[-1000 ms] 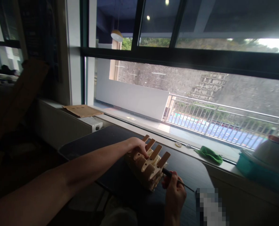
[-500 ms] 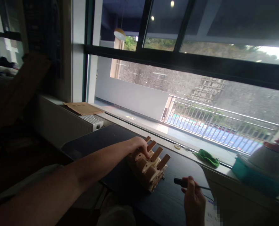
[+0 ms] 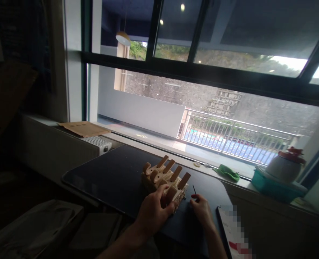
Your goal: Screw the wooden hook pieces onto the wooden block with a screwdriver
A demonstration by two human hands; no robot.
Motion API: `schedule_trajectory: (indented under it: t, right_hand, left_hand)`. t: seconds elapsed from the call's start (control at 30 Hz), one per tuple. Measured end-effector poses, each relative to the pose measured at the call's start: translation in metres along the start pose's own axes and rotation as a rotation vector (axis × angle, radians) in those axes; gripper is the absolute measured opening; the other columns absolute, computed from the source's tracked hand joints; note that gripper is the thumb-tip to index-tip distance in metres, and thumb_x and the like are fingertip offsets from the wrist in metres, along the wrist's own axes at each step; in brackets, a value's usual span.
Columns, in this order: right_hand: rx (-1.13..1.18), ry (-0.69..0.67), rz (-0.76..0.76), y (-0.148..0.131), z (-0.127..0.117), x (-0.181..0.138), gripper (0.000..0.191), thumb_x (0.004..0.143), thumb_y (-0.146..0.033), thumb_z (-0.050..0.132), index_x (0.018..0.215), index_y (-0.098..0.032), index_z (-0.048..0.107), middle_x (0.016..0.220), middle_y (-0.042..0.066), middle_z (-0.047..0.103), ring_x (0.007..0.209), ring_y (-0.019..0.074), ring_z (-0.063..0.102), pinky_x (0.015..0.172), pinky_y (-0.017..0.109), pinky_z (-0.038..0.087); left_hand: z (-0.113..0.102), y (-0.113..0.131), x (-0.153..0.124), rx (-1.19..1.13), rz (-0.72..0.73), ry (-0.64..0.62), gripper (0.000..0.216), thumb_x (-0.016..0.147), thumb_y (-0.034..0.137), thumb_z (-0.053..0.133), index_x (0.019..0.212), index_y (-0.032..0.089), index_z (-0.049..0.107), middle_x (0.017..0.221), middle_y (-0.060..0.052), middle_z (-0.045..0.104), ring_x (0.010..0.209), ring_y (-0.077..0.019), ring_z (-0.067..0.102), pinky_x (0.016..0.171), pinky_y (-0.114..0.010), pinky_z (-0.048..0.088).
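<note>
Left hand has shifted to the near-right end of the wooden model on the tabletop, fingers clasping it; right hand, just beside that end, pinches a thin dark tool; the model's long axis slants away leftward.

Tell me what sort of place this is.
Probably an indoor room used as a workspace: a wide window looks out on a railing, and a wooden assembly stands on a dark table.
</note>
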State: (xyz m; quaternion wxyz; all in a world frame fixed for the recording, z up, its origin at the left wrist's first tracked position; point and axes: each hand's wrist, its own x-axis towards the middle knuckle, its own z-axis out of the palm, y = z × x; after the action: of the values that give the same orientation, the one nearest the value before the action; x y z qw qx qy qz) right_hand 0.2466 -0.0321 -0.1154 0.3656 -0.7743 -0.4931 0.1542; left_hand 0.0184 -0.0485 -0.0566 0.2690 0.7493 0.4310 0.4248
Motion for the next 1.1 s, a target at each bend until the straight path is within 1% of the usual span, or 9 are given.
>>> schedule_trajectory:
  t: [0.1, 0.2, 0.27, 0.37, 0.6, 0.77, 0.87, 1.0, 1.1]
  right_hand:
    - [-0.073, -0.063, 0.027, -0.003, 0.002, 0.008, 0.025, 0.069, -0.033, 0.057, 0.089, -0.02, 0.064, 0.073, 0.002, 0.067, 0.068, 0.019, 0.064, 0.056, 0.025, 0.043]
    - [-0.146, -0.108, 0.053, -0.007, 0.003, 0.013, 0.029, 0.069, -0.039, 0.06, 0.089, -0.02, 0.065, 0.077, 0.003, 0.068, 0.072, 0.0194, 0.065, 0.057, 0.025, 0.044]
    - [-0.19, -0.132, 0.067, -0.01, 0.004, 0.015, 0.035, 0.068, -0.047, 0.06, 0.09, -0.02, 0.065, 0.081, 0.005, 0.069, 0.076, 0.0205, 0.065, 0.059, 0.026, 0.044]
    - [-0.238, -0.174, 0.084, -0.015, 0.005, 0.016, 0.042, 0.068, -0.057, 0.058, 0.09, -0.022, 0.066, 0.082, 0.006, 0.069, 0.077, 0.0222, 0.065, 0.061, 0.029, 0.044]
    - [-0.266, -0.231, 0.07, -0.017, 0.005, 0.01, 0.028, 0.073, -0.047, 0.055, 0.087, -0.026, 0.068, 0.08, 0.003, 0.07, 0.075, 0.0207, 0.064, 0.062, 0.029, 0.042]
    - [-0.235, -0.183, 0.02, -0.016, 0.004, 0.004, 0.025, 0.072, -0.043, 0.055, 0.082, -0.025, 0.068, 0.085, 0.003, 0.069, 0.079, 0.0214, 0.063, 0.061, 0.028, 0.042]
    - [-0.185, -0.123, -0.016, -0.015, 0.0, -0.003, 0.027, 0.074, -0.043, 0.052, 0.077, -0.022, 0.068, 0.08, 0.005, 0.068, 0.078, 0.0223, 0.062, 0.059, 0.028, 0.042]
    - [-0.066, -0.077, -0.062, -0.015, -0.021, -0.019, 0.041, 0.081, -0.048, 0.04, 0.089, -0.019, 0.067, 0.064, 0.004, 0.065, 0.059, 0.0177, 0.059, 0.051, 0.026, 0.042]
    - [0.137, 0.033, -0.072, -0.03, -0.043, -0.033, 0.041, 0.075, -0.051, 0.049, 0.089, -0.017, 0.067, 0.059, 0.002, 0.061, 0.05, 0.0157, 0.053, 0.045, 0.025, 0.04]
  left_hand:
    - [0.016, -0.007, 0.0, -0.033, -0.078, -0.025, 0.044, 0.075, 0.035, 0.06, 0.115, 0.019, 0.055, 0.076, -0.002, 0.07, 0.069, -0.0197, 0.066, 0.064, -0.025, 0.046]
    - [0.019, -0.009, 0.003, -0.024, -0.07, -0.015, 0.029, 0.077, 0.035, 0.056, 0.1, 0.019, 0.063, 0.077, -0.005, 0.071, 0.073, -0.0213, 0.067, 0.065, -0.025, 0.046]
    - [0.014, -0.011, 0.004, -0.03, -0.048, -0.011, 0.025, 0.078, 0.034, 0.055, 0.094, 0.019, 0.066, 0.078, -0.005, 0.071, 0.074, -0.0217, 0.067, 0.066, -0.025, 0.046]
    - [-0.002, -0.016, 0.004, -0.051, -0.027, -0.015, 0.027, 0.076, 0.034, 0.058, 0.097, 0.019, 0.067, 0.081, -0.005, 0.072, 0.076, -0.0214, 0.067, 0.068, -0.024, 0.047]
    - [-0.019, -0.027, 0.004, -0.046, 0.012, -0.065, 0.023, 0.077, 0.031, 0.057, 0.092, 0.017, 0.066, 0.083, -0.003, 0.071, 0.075, -0.0181, 0.065, 0.066, -0.021, 0.046]
    - [-0.021, -0.036, 0.003, -0.116, -0.012, -0.014, 0.022, 0.077, 0.03, 0.056, 0.091, 0.016, 0.066, 0.078, -0.002, 0.07, 0.071, -0.0174, 0.064, 0.067, -0.022, 0.047]
    - [-0.023, -0.041, 0.003, -0.215, -0.034, -0.003, 0.024, 0.076, 0.031, 0.058, 0.092, 0.015, 0.065, 0.08, -0.003, 0.07, 0.074, -0.0185, 0.064, 0.07, -0.024, 0.049]
    - [-0.025, -0.046, 0.005, -0.34, -0.056, -0.073, 0.026, 0.075, 0.029, 0.06, 0.095, 0.013, 0.065, 0.087, -0.004, 0.07, 0.083, -0.0201, 0.065, 0.074, -0.025, 0.049]
    - [-0.023, -0.049, 0.005, -0.414, -0.046, -0.087, 0.026, 0.076, 0.027, 0.059, 0.097, 0.013, 0.064, 0.092, -0.005, 0.07, 0.087, -0.0201, 0.064, 0.077, -0.025, 0.049]
